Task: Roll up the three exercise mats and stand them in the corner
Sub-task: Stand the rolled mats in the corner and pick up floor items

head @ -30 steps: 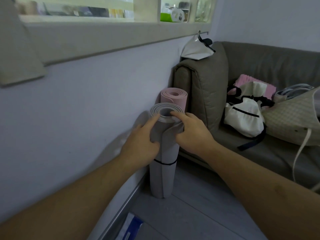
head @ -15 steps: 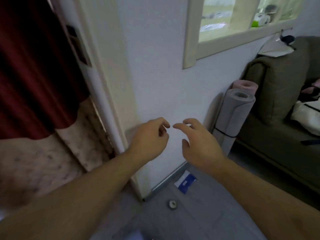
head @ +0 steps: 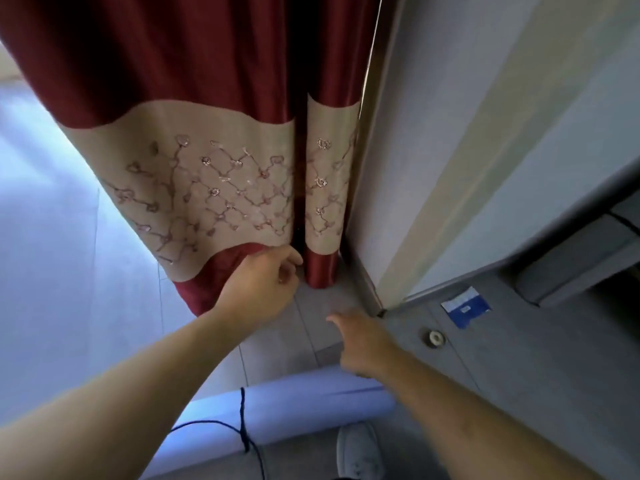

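Rolled mat (head: 294,407) lies on the floor at six o'clock, cord-tied. Left hand (head: 263,289) loosely curled, right hand (head: 363,341) relaxed, both empty. Looks light, springy; best gripped mid-roll, near the cord (head: 243,424).

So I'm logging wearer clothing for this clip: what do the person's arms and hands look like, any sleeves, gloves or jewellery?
Both forearms are bare as far as the frame shows; no sleeves. The left hand and right hand wear no gloves. No watch or wristband shows. A ring cannot be made out in the blur.
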Demonstrator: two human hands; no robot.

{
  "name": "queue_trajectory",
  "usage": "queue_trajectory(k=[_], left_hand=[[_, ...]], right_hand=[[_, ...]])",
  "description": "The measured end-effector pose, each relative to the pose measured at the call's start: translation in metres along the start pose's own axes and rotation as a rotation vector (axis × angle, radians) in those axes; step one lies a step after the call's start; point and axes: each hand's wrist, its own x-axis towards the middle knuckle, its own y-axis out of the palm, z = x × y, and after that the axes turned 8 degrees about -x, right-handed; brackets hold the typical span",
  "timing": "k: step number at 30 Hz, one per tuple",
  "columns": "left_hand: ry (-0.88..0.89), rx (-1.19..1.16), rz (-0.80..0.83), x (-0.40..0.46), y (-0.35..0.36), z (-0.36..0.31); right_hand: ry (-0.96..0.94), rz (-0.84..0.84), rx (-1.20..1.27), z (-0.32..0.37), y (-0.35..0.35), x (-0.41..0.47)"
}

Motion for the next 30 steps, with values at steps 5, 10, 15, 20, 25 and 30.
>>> queue_trajectory(k=[5, 10, 15, 20, 25, 30], left_hand=[[-0.012, -0.08, 0.0, 0.027, 0.035, 0.046], [0.012, -0.122, -0.001, 0.053, 0.049, 0.066], [-0.041, -0.131, -0.018, 0.068, 0.04, 0.048], [-0.145, -0.443, 0.401, 0.055, 0.017, -0.024], [0.08, -0.17, 0.713, 0.03, 0.0, -0.11], [0.366, -0.217, 0.241, 0.012, -0.006, -0.219]], right_hand=[[-0.005, 0.378, -0.318, -0.022, 0.101, 0.035], [-0.014, 0.196, -0.409, -0.03, 0.165, 0.071], [-0.161, 0.179, -0.494, -0.013, 0.096, 0.058], [-0.299, -0.111, -0.668, 0.001, -0.081, -0.006], [-0.248, -0.289, -0.905, 0.006, -0.256, -0.116], [-0.219, -0.512, -0.991, 0.0, -0.346, -0.231]])
